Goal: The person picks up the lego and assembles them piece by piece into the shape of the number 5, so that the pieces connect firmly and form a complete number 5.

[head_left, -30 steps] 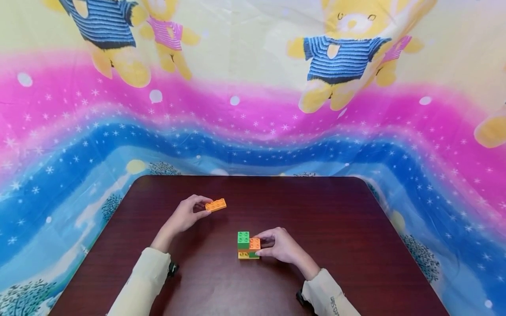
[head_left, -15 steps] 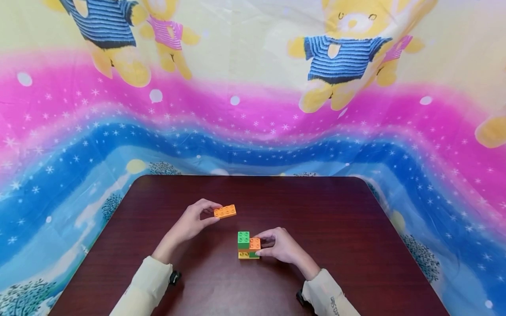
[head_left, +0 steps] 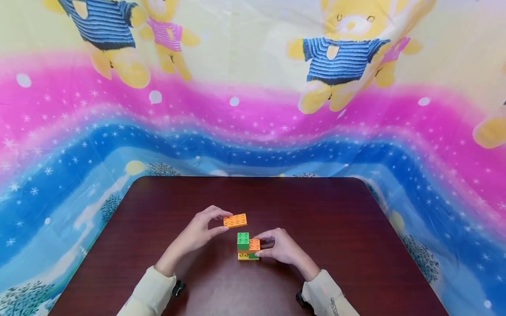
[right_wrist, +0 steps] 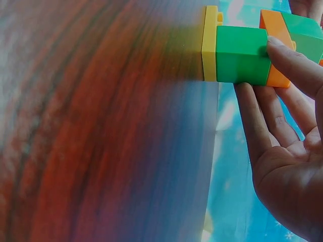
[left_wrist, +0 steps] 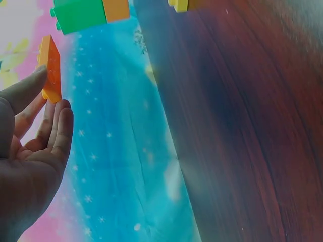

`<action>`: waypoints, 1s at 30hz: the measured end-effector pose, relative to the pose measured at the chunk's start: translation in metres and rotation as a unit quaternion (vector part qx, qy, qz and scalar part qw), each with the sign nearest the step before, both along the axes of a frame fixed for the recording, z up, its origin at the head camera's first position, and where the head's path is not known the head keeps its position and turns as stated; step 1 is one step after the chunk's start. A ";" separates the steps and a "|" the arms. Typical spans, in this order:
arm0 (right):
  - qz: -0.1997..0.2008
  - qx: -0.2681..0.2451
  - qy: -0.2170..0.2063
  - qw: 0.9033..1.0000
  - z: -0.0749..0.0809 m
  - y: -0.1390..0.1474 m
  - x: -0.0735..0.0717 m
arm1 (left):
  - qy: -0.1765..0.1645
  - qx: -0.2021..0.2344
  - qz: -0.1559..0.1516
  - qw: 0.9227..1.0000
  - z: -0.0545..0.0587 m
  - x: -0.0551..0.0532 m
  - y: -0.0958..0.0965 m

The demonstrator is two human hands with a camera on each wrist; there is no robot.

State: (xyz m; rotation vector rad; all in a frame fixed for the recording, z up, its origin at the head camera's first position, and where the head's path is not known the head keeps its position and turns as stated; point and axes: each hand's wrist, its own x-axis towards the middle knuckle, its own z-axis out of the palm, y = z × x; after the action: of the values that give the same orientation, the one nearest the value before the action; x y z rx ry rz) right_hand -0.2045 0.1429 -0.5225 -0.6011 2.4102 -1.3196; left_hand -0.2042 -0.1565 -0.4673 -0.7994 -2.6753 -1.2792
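1. Head view: I see the left hand [head_left: 201, 229] pinching an orange eight-stud brick [head_left: 235, 220] in the air, near the brick stack [head_left: 243, 244] on the dark wooden table [head_left: 316, 204]; I judge this a carrying step.
2. Left wrist view: thumb and fingertips grip one end, apart from the stack's upper green brick [left_wrist: 81, 15]; to me, the next move calls for lining up studs.
3. Right wrist view: the right hand [right_wrist: 290, 156] grips the stack where the lower green brick [right_wrist: 242, 54] meets an orange layer [right_wrist: 273, 26]; I'd want that hold firm.

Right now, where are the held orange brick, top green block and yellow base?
Held orange brick [head_left: 235, 220]: head view, on its studded top.
Top green block [head_left: 243, 239]: head view, on its studded top.
Yellow base [right_wrist: 209, 46]: right wrist view, on its side.
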 end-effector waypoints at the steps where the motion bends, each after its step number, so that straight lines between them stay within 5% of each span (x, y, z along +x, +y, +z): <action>1: 0.000 0.003 0.001 1.000 0.000 0.000 0.000 | 0.000 -0.001 -0.002 1.000 0.001 0.002 0.002; 16: 0.004 0.015 0.040 0.999 0.000 0.000 0.001 | -0.007 0.018 -0.034 0.999 0.001 0.016 0.019; 30: 0.009 -0.014 0.024 1.000 0.000 -0.001 0.000 | -0.026 0.019 -0.048 0.998 -0.004 0.021 0.026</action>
State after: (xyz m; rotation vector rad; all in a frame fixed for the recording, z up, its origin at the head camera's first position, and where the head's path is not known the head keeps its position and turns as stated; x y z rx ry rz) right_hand -0.2046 0.1420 -0.5229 -0.6679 2.4215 -1.3472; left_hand -0.1836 -0.1308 -0.4708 -0.9130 -2.6732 -1.3851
